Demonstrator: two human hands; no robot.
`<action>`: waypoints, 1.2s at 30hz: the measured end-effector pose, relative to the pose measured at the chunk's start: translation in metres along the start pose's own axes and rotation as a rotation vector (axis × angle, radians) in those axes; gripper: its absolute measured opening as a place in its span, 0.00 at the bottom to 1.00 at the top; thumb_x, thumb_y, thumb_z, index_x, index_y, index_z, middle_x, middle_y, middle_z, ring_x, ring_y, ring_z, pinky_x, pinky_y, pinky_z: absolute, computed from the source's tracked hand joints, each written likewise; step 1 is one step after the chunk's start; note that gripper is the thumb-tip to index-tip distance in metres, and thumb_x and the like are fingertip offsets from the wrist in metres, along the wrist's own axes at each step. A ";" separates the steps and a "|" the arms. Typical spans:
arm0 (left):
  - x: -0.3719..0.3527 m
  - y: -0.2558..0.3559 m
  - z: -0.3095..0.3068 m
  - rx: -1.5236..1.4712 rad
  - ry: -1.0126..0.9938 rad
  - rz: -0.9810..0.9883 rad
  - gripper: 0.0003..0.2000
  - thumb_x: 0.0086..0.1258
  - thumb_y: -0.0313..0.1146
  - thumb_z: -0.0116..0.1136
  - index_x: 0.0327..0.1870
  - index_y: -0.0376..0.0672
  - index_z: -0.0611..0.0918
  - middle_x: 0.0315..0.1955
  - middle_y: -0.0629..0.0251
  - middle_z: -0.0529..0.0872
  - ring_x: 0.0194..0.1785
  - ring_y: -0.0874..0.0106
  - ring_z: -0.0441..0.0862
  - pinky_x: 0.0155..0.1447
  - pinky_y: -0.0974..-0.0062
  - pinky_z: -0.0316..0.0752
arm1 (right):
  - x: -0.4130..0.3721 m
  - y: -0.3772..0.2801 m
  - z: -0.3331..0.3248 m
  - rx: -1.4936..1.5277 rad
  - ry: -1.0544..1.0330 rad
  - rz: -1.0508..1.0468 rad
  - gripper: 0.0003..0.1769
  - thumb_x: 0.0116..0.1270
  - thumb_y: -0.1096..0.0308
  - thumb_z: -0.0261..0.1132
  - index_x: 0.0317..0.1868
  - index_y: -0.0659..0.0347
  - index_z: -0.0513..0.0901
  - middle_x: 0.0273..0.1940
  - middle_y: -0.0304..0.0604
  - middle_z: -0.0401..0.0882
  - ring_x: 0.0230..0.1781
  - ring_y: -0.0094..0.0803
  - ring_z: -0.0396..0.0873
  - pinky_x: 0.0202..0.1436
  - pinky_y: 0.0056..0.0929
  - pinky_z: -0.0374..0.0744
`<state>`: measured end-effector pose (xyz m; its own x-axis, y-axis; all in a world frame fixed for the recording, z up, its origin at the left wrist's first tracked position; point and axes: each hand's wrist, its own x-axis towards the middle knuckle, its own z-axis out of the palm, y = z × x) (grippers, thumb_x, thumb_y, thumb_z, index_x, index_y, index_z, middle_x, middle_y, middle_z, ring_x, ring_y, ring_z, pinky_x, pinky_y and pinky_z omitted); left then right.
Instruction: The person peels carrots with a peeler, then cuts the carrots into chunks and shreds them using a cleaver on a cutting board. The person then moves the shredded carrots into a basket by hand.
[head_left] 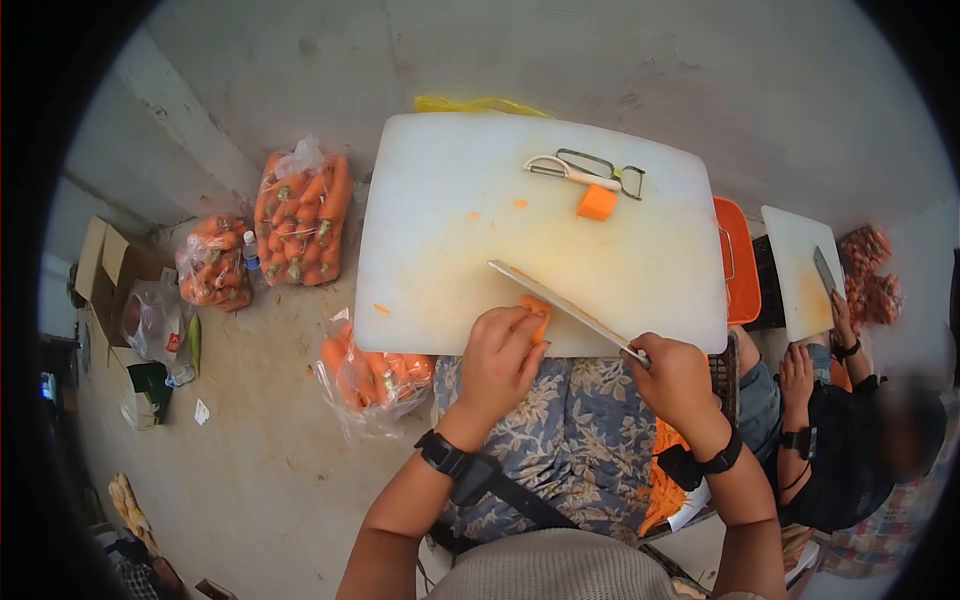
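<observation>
Carrot piece (537,314) pinned by left hand (499,358); right hand (675,378) grips knife (560,298).

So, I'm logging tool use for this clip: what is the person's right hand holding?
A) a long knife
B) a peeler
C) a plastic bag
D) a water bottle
A: the right hand grips a long knife, its blade angled over the carrot piece that the left hand steadies on the cutting board; the peeler lies apart at the far edge.

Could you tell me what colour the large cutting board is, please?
The cutting board is white with faint orange stains, seen in the head view.
</observation>
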<state>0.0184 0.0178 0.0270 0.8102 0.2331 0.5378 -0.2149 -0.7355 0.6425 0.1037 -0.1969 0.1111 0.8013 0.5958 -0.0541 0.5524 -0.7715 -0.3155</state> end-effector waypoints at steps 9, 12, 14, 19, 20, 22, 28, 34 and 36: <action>-0.008 -0.005 -0.004 0.023 -0.054 -0.003 0.13 0.55 0.28 0.69 0.43 0.41 0.85 0.47 0.56 0.81 0.51 0.53 0.78 0.54 0.59 0.75 | 0.017 -0.035 -0.023 -0.017 -0.049 -0.220 0.20 0.49 0.75 0.71 0.45 0.63 0.80 0.26 0.48 0.82 0.25 0.44 0.82 0.31 0.37 0.79; -0.019 -0.008 -0.001 -0.003 -0.115 -0.058 0.13 0.53 0.27 0.68 0.42 0.41 0.86 0.43 0.57 0.83 0.49 0.53 0.80 0.54 0.58 0.75 | 0.020 -0.037 -0.020 -0.046 -0.082 -0.297 0.16 0.46 0.74 0.70 0.39 0.59 0.78 0.23 0.41 0.78 0.24 0.39 0.81 0.28 0.35 0.78; -0.018 -0.011 0.000 -0.001 -0.070 -0.025 0.13 0.52 0.26 0.67 0.41 0.41 0.86 0.42 0.58 0.84 0.46 0.54 0.81 0.51 0.58 0.76 | 0.020 -0.036 -0.018 -0.123 -0.074 -0.302 0.21 0.43 0.75 0.68 0.42 0.60 0.79 0.23 0.40 0.77 0.24 0.37 0.81 0.27 0.33 0.78; -0.018 -0.011 -0.003 0.038 -0.033 0.010 0.14 0.49 0.25 0.66 0.41 0.42 0.87 0.44 0.59 0.86 0.44 0.55 0.83 0.47 0.59 0.77 | 0.014 -0.030 -0.032 -0.118 -0.179 -0.263 0.26 0.42 0.78 0.68 0.48 0.63 0.80 0.26 0.43 0.79 0.25 0.40 0.81 0.29 0.36 0.78; -0.019 -0.012 -0.002 0.028 -0.036 0.023 0.15 0.49 0.25 0.66 0.41 0.42 0.87 0.43 0.59 0.85 0.44 0.55 0.83 0.47 0.59 0.78 | 0.013 -0.029 -0.036 -0.114 -0.231 -0.219 0.27 0.42 0.81 0.68 0.49 0.64 0.80 0.28 0.46 0.81 0.27 0.43 0.82 0.31 0.37 0.78; -0.018 -0.012 -0.004 0.010 -0.043 0.024 0.16 0.48 0.25 0.66 0.42 0.42 0.87 0.43 0.59 0.85 0.44 0.56 0.83 0.48 0.59 0.78 | 0.012 -0.025 -0.040 -0.115 -0.213 -0.246 0.26 0.43 0.81 0.68 0.48 0.65 0.80 0.28 0.47 0.80 0.26 0.44 0.81 0.30 0.37 0.78; -0.015 -0.012 -0.004 -0.028 -0.060 0.022 0.15 0.47 0.23 0.66 0.40 0.40 0.88 0.41 0.61 0.84 0.44 0.58 0.83 0.48 0.61 0.78 | 0.023 -0.025 -0.042 -0.152 -0.236 -0.285 0.24 0.42 0.81 0.67 0.45 0.65 0.81 0.24 0.46 0.76 0.23 0.43 0.78 0.27 0.37 0.76; -0.010 -0.010 -0.004 -0.023 0.009 0.034 0.10 0.47 0.21 0.64 0.33 0.39 0.86 0.39 0.64 0.85 0.43 0.62 0.81 0.45 0.70 0.79 | 0.042 -0.036 -0.028 -0.173 -0.224 -0.338 0.18 0.42 0.80 0.66 0.38 0.61 0.78 0.20 0.41 0.71 0.20 0.37 0.76 0.23 0.35 0.74; -0.010 -0.009 -0.003 -0.001 0.012 0.038 0.10 0.49 0.21 0.65 0.34 0.39 0.87 0.39 0.64 0.85 0.43 0.62 0.81 0.45 0.70 0.79 | 0.044 -0.037 -0.027 -0.169 -0.223 -0.333 0.16 0.42 0.80 0.66 0.35 0.61 0.77 0.20 0.41 0.71 0.19 0.37 0.76 0.22 0.35 0.74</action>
<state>0.0107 0.0248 0.0176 0.7947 0.2131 0.5684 -0.2455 -0.7434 0.6221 0.1246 -0.1486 0.1457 0.5141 0.8377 -0.1844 0.8171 -0.5437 -0.1916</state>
